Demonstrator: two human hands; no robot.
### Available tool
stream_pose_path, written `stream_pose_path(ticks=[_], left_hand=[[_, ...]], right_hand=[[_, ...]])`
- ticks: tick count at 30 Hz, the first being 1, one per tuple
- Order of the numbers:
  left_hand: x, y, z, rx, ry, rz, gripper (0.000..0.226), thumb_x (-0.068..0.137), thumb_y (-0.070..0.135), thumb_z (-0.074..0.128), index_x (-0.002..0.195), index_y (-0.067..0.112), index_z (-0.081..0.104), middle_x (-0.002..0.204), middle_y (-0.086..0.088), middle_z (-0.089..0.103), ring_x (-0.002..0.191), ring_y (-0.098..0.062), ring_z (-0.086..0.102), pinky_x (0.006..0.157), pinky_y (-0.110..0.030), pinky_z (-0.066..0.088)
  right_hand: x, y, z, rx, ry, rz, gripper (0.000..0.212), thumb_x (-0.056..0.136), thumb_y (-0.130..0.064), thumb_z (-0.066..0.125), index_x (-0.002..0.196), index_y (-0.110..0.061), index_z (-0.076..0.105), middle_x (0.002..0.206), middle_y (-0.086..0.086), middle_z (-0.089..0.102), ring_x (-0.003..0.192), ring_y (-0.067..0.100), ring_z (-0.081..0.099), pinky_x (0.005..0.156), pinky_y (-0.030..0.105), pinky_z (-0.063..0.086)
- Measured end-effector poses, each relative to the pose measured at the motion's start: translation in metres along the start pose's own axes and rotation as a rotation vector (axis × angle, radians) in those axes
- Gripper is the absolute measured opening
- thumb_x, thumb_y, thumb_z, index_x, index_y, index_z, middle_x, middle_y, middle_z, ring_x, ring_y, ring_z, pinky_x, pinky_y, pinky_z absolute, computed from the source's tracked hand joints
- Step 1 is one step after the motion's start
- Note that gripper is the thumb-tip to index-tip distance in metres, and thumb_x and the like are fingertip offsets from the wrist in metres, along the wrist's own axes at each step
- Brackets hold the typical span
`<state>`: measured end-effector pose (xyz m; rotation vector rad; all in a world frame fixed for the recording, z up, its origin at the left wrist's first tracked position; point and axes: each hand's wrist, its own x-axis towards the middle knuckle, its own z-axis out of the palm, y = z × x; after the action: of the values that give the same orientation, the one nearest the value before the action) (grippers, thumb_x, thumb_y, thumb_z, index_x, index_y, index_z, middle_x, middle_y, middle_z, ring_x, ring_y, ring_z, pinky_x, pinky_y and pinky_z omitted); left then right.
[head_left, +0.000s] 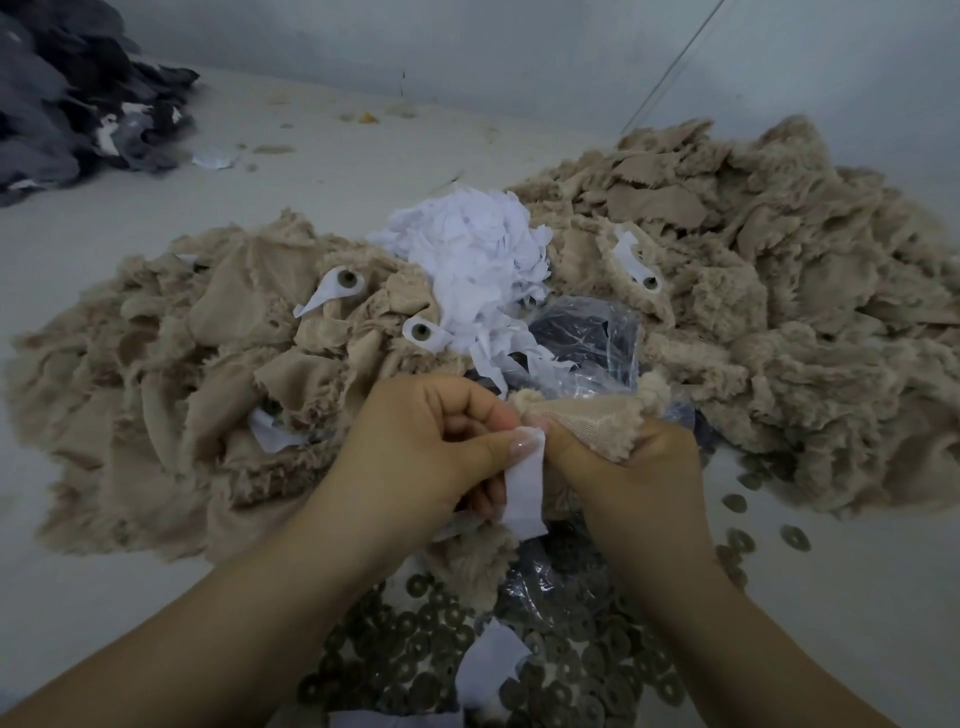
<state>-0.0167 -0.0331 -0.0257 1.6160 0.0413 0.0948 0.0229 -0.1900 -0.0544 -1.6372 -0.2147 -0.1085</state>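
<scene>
White strip (522, 499) in L hand (415, 452) grip, touching fur piece (587, 421) in R hand (634, 478).

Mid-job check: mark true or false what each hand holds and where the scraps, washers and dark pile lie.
1. The left hand pinches a white strip. True.
2. The right hand holds nothing. False: it grips a beige plush piece.
3. The white scraps lie between the beige piles. True.
4. The washers lie beyond the scraps. False: they lie nearest the person, under the forearms.
5. The dark pile sits far right. False: far left.
</scene>
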Motion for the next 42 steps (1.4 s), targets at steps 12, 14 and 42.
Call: stream_pose_path(ticks=[12,14,42], left_hand=[[0.000,-0.009,0.012,-0.077,0.135,-0.009,0.018,0.087,0.012,0.071,0.069,0.011,0.072,0.055,-0.019,0.064,0.043,-0.026,0.057,0.045,-0.028,0.049],[0.000,-0.009,0.013,-0.060,0.155,0.007,0.018,0.087,0.011,0.072,0.069,0.011,0.072,0.055,-0.019,0.065,0.042,-0.023,0.057,0.043,-0.026,0.048],[0.001,-0.024,0.016,0.193,0.300,0.202,0.019,0.085,0.001,0.071,0.074,0.014,0.062,0.060,-0.005,0.062,0.050,-0.018,0.058,0.048,-0.031,0.048]], right_hand=[[-0.002,-0.001,0.000,0.099,-0.054,0.030,0.011,0.077,-0.027,0.080,0.069,-0.019,0.078,0.061,0.002,0.072,0.054,0.013,0.068,0.050,0.019,0.050],[-0.002,0.002,0.000,0.089,-0.050,0.032,0.018,0.079,-0.028,0.080,0.070,-0.013,0.076,0.061,0.009,0.071,0.054,0.024,0.067,0.047,0.027,0.052],[0.001,0.011,0.001,0.306,-0.107,0.256,0.006,0.081,-0.009,0.077,0.085,-0.011,0.080,0.087,0.016,0.077,0.083,0.034,0.075,0.076,0.049,0.061]])
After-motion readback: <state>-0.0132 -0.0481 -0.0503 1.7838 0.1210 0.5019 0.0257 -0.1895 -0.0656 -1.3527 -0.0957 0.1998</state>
